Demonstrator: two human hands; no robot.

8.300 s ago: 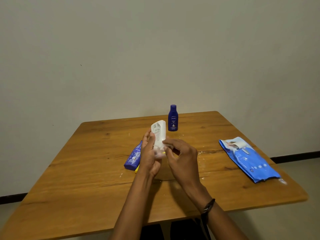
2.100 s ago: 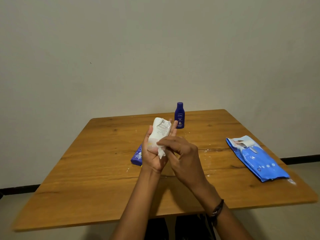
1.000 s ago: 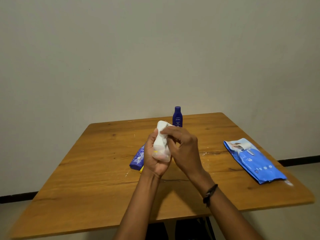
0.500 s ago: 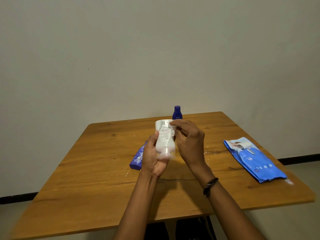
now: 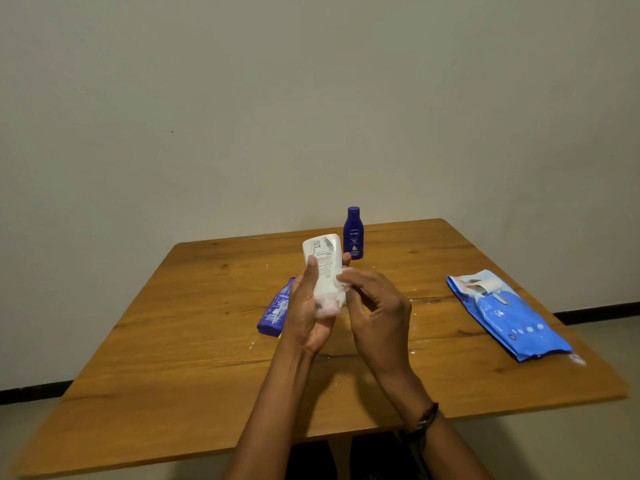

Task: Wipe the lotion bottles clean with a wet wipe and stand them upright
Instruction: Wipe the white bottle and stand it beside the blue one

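My left hand (image 5: 306,315) grips a white lotion bottle (image 5: 323,263) held above the table's middle, cap end down in my palm, printed label toward me. My right hand (image 5: 375,315) pinches a crumpled white wet wipe (image 5: 341,292) against the bottle's lower right side. A dark blue lotion bottle (image 5: 353,233) stands upright at the far middle of the wooden table (image 5: 173,358). A purple-blue lotion tube (image 5: 275,310) lies flat on the table, partly hidden behind my left hand.
A blue pack of wet wipes (image 5: 505,315) lies at the right side of the table, its flap peeled open. Small white flecks dot the wood near the middle. A plain wall stands behind the table.
My right hand with the wipe has slid from the bottle's top down to its lower right side. The white bottle stays in my left hand, now with its label showing.
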